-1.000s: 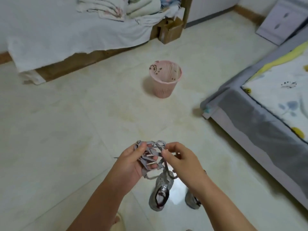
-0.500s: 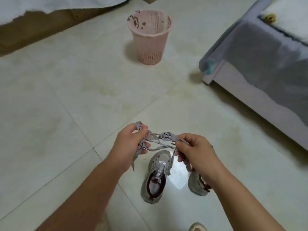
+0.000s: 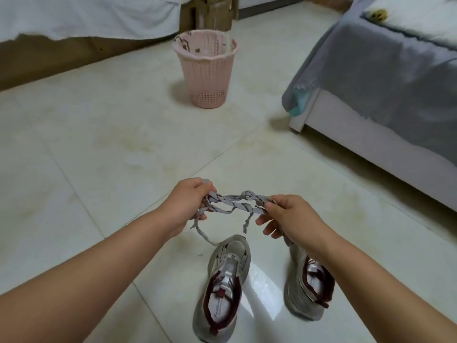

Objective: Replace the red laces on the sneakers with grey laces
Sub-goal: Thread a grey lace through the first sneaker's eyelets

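Pale glossy tiled floor [image 3: 99, 144]; pink perforated plastic waste basket [image 3: 205, 70] at 12 o'clock, well apart. Two grey-and-silver mesh sneakers with maroon collars [image 3: 222, 288] stand at 6 o'clock on the floor, eyelets look unlaced, no red laces visible. Left hand [image 3: 184, 206] and right hand [image 3: 288, 217] are held apart, each clamped on one end of the flat grey woven laces [image 3: 235, 203], a knotted bundle stretched between them above the sneakers. Likely light, limp, tangle-prone; best pinched at the stiff tips, knot worked loose first.

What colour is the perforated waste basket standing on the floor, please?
Pale pink, seen in the head view: the basket.
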Tool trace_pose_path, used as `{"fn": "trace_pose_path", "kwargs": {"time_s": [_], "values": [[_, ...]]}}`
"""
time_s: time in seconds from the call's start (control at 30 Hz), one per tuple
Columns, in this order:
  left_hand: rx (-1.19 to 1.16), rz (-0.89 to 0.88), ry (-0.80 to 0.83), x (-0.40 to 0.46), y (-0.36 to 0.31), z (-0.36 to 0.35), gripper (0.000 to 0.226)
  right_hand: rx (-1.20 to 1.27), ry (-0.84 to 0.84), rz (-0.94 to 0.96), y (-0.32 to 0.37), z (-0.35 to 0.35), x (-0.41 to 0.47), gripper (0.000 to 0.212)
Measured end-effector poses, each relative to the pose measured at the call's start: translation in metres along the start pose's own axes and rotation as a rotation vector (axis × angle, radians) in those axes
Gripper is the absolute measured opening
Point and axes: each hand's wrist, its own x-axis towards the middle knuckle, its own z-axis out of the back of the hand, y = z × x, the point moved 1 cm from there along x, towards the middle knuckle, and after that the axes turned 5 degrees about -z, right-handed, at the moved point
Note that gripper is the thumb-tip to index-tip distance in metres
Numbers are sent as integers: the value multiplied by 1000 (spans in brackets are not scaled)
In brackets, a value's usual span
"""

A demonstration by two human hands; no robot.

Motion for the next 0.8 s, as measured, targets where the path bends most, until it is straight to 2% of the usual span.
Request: {"fn": "trace_pose_path", "kwargs": {"time_s": [0.3, 0.37, 0.43, 0.5, 0.57, 0.7, 0.8], "values": [[-155, 1, -24, -25, -21, -1, 27, 63, -102, 48, 14, 9, -22, 28], [-331, 56, -50, -28, -30, 2, 27, 131, -149, 55, 20, 15, -30, 27], [-540, 131, -60, -32, -37, 4, 29, 349, -114, 27, 25, 19, -39, 24], [-627, 196, -65, -39, -42, 3, 31, 482, -56, -27, 30, 23, -47, 25], [-678, 238, -47, -45, -46, 2, 31, 488, -40, -78, 34, 26, -55, 25], [-702, 237, 160, -57, -55, 2, 32, 482, -76, -140, 41, 28, -69, 24], [-410, 139, 393, -73, -57, 3, 24, 511, -109, -118, 46, 27, -78, 26]]}}
